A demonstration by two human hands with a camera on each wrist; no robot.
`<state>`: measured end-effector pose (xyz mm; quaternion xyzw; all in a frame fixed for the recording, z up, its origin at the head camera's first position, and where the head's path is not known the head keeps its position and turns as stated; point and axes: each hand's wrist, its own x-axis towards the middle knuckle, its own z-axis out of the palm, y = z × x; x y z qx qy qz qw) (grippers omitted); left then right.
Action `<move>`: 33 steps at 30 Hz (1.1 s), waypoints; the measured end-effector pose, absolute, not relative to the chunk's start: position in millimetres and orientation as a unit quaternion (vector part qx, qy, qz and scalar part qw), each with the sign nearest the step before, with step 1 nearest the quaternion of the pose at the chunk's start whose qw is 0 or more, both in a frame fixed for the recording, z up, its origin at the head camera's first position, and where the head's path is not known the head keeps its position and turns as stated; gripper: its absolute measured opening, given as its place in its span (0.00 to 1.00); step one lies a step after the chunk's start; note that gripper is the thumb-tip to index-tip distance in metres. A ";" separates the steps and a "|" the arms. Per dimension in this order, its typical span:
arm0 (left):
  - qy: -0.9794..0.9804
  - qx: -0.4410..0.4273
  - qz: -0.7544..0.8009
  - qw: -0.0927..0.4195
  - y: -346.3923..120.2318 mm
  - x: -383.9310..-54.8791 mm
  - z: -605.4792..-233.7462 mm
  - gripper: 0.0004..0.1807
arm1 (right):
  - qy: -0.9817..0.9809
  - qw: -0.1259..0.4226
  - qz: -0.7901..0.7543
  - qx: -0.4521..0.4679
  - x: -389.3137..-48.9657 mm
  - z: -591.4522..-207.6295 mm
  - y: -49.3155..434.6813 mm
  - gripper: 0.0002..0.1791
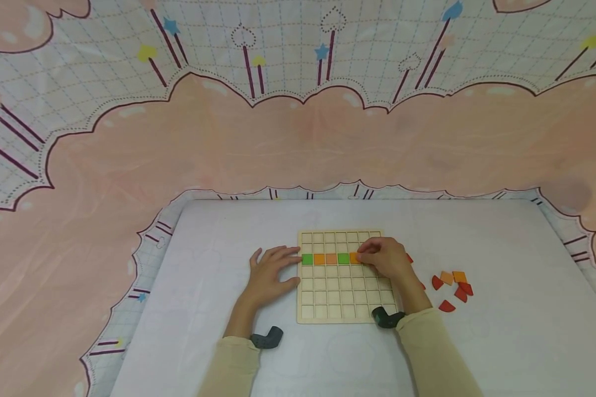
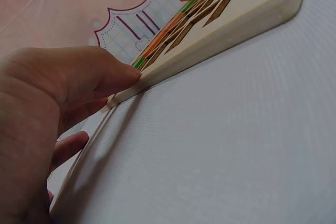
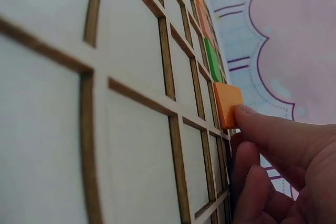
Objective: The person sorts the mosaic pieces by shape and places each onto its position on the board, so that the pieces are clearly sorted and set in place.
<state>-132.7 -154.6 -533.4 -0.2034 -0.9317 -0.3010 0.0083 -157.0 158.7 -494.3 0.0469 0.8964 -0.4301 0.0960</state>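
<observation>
A wooden grid board (image 1: 347,318) lies on the white table, one row partly filled with green and orange square tiles. My right hand (image 1: 386,257) pinches an orange square tile (image 3: 228,104) at the right end of that row. In the right wrist view the tile is tilted over its cell, beside a green tile (image 3: 212,60) that lies in the board. My left hand (image 1: 272,275) rests at the board's left edge, fingers spread, fingertips touching the rim near the first green tile (image 1: 307,259). In the left wrist view the thumb touches the board's edge.
Right of the board lie loose pieces: red quarter-round pieces (image 1: 446,306) and orange squares (image 1: 459,277), some overlapping. A few red ones are partly hidden behind the right hand and forearm. A dark wrist camera (image 1: 386,318) on the right arm hangs over the board's lower right corner.
</observation>
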 end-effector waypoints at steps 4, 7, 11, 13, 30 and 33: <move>-0.932 -0.204 -0.301 0.008 -154.5 -133.1 -533.8 0.26 | 0.895 0.094 -0.434 0.043 -156.9 -495.2 158.9 0.07; -0.932 -0.204 -0.301 0.008 -154.2 -133.4 -533.9 0.26 | 0.895 0.094 -0.434 0.044 -157.0 -495.9 159.5 0.07; -0.932 -0.204 -0.300 0.009 -154.1 -133.4 -533.6 0.26 | 0.895 0.094 -0.434 0.046 -156.7 -496.4 159.5 0.08; -0.932 -0.204 -0.299 0.009 -154.2 -133.3 -533.4 0.26 | 0.896 0.093 -0.433 0.046 -156.3 -496.6 159.2 0.08; -0.929 -0.206 -0.307 0.010 -153.8 -131.8 -530.9 0.26 | 0.861 0.136 -0.484 0.073 -158.9 -500.6 164.3 0.14; -0.929 -0.207 -0.307 0.011 -153.9 -132.3 -531.0 0.26 | 0.853 0.140 -0.498 0.074 -158.9 -500.0 164.8 0.15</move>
